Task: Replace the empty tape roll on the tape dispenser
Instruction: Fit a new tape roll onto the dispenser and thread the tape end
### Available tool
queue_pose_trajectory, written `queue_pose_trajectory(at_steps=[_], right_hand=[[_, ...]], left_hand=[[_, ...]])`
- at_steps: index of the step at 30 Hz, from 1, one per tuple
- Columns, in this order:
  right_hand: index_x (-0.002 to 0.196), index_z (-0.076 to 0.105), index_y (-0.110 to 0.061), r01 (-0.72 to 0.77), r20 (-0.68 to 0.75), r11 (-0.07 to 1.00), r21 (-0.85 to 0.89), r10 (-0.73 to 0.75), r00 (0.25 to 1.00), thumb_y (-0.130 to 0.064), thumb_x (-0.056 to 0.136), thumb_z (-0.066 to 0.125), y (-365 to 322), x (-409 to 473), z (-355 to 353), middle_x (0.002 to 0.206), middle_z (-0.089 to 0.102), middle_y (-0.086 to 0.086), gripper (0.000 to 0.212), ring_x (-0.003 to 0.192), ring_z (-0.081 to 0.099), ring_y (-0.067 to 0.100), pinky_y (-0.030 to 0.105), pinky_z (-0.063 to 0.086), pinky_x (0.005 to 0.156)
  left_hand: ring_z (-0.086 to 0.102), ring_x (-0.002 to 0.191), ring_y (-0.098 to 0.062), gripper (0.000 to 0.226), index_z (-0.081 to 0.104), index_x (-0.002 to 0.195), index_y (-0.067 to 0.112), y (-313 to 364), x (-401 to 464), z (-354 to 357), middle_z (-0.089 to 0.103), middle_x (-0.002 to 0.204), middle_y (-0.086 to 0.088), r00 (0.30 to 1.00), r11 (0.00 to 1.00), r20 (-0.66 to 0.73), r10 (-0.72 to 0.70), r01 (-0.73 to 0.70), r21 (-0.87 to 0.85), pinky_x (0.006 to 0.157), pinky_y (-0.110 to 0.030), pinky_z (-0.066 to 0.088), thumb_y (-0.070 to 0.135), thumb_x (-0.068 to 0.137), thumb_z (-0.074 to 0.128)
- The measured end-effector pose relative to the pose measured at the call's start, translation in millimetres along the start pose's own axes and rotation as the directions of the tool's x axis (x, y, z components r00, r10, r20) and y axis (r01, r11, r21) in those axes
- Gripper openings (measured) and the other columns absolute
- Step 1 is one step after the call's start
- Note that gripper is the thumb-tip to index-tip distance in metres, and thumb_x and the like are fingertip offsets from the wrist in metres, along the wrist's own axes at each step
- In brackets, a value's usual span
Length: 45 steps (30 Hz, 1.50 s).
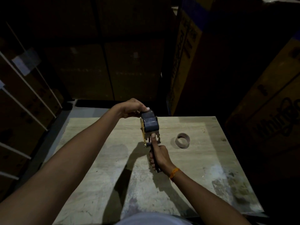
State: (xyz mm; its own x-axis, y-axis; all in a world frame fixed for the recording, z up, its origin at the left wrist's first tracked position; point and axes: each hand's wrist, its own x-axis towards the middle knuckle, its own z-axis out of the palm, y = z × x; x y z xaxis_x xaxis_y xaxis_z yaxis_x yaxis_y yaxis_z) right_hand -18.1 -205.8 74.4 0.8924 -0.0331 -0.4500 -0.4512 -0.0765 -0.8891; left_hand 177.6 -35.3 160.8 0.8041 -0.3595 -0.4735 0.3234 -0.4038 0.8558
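I hold a tape dispenser (145, 132) with a yellow metal frame above the middle of the wooden table (203, 159). A dark tape roll (150, 125) sits in its frame. My left hand (132, 109) grips the far end of that roll from the left, thumb on top. My right hand (158, 155) is closed around the dispenser's dark handle, its forefinger stretched up onto the front plate just below the roll. The empty brown cardboard core (183, 140) lies on the table to the right, apart from both hands.
Large cardboard boxes (263, 95) rise close behind and to the right of the table. Strapped cartons (24, 95) are stacked on the left. The scene is dim. The table's near surface is scuffed and stained.
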Motion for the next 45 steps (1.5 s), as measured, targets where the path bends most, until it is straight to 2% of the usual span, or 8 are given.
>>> queue_pose_trajectory(at_steps=[8,18,23,28,33,37,40,45], right_hand=[[0.062,0.051,-0.010,0.004,-0.011,1.000,0.030,-0.003,1.000,-0.094,0.077,0.048,-2,0,-1,0.057,0.045,0.015,0.085,0.041,0.040,0.019,0.025,0.034,0.044],[0.058,0.051,-0.022,-0.018,0.089,0.998,-0.061,0.024,0.996,-0.084,0.071,0.070,-1,-6,-4,0.053,0.049,0.006,0.066,0.041,0.044,0.019,0.026,0.042,0.045],[0.071,0.061,-0.020,0.016,0.115,0.996,-0.090,-0.006,0.993,-0.058,0.079,0.082,3,-6,-8,0.054,0.050,0.005,0.045,0.040,0.044,0.019,0.026,0.041,0.042],[0.081,0.062,-0.018,0.046,0.052,0.970,-0.238,-0.035,0.998,-0.026,0.091,0.070,14,3,-7,0.059,0.059,0.001,0.015,0.048,0.054,0.019,0.034,0.047,0.053],[0.078,0.053,-0.030,0.119,0.031,0.923,-0.367,-0.115,0.993,-0.015,0.099,0.063,16,3,-3,0.063,0.055,-0.005,0.028,0.047,0.055,0.000,0.009,0.037,0.044],[0.064,0.044,-0.021,0.085,0.018,0.896,-0.436,-0.086,0.996,-0.017,0.098,0.064,30,19,5,0.057,0.044,-0.001,0.040,0.052,0.043,0.008,0.017,0.028,0.044],[0.071,0.054,-0.016,0.040,-0.013,0.877,-0.479,-0.052,0.999,-0.026,0.096,0.066,48,39,15,0.068,0.061,0.012,0.030,0.064,0.059,0.025,0.033,0.040,0.058],[0.080,0.057,-0.016,0.009,-0.018,0.818,-0.576,-0.024,1.000,-0.023,0.096,0.063,72,72,26,0.093,0.071,0.026,0.018,0.088,0.068,0.043,0.038,0.047,0.066]], left_hand=[[0.060,0.096,-0.020,0.011,0.074,0.096,0.011,6,2,2,0.068,0.099,-0.005,0.999,1.000,0.038,-0.001,0.001,0.010,0.077,-0.031,0.051,0.022,0.096,0.072],[0.058,0.099,-0.022,0.021,0.074,0.103,0.010,-3,5,2,0.066,0.109,-0.008,0.998,1.000,0.053,-0.025,0.025,-0.007,0.081,-0.031,0.050,0.029,0.100,0.067],[0.058,0.089,-0.021,0.033,0.077,0.109,0.006,-30,13,1,0.068,0.107,-0.013,0.995,0.999,-0.095,-0.015,0.010,-0.048,0.074,-0.031,0.049,0.032,0.105,0.058],[0.059,0.070,-0.017,0.026,0.070,0.108,-0.001,-63,12,10,0.066,0.087,-0.009,0.948,0.996,-0.316,-0.042,0.066,0.066,0.061,-0.028,0.043,0.019,0.108,0.053],[0.072,0.079,-0.031,0.039,0.069,0.096,-0.001,-138,13,20,0.077,0.095,-0.016,0.873,0.971,-0.464,-0.147,0.218,0.103,0.065,-0.032,0.049,0.030,0.109,0.049],[0.072,0.099,-0.041,0.048,0.073,0.097,-0.006,-193,2,43,0.076,0.102,-0.024,0.849,0.905,-0.486,-0.208,0.356,0.235,0.080,-0.037,0.053,0.035,0.108,0.051],[0.068,0.106,-0.039,0.041,0.071,0.098,-0.002,-214,-9,61,0.073,0.108,-0.024,0.875,0.862,-0.434,-0.215,0.379,0.337,0.081,-0.034,0.049,0.035,0.106,0.055],[0.066,0.113,-0.037,0.033,0.068,0.106,0.001,-227,-23,74,0.074,0.112,-0.020,0.909,0.846,-0.395,-0.133,0.312,0.432,0.089,-0.038,0.052,0.033,0.102,0.061]])
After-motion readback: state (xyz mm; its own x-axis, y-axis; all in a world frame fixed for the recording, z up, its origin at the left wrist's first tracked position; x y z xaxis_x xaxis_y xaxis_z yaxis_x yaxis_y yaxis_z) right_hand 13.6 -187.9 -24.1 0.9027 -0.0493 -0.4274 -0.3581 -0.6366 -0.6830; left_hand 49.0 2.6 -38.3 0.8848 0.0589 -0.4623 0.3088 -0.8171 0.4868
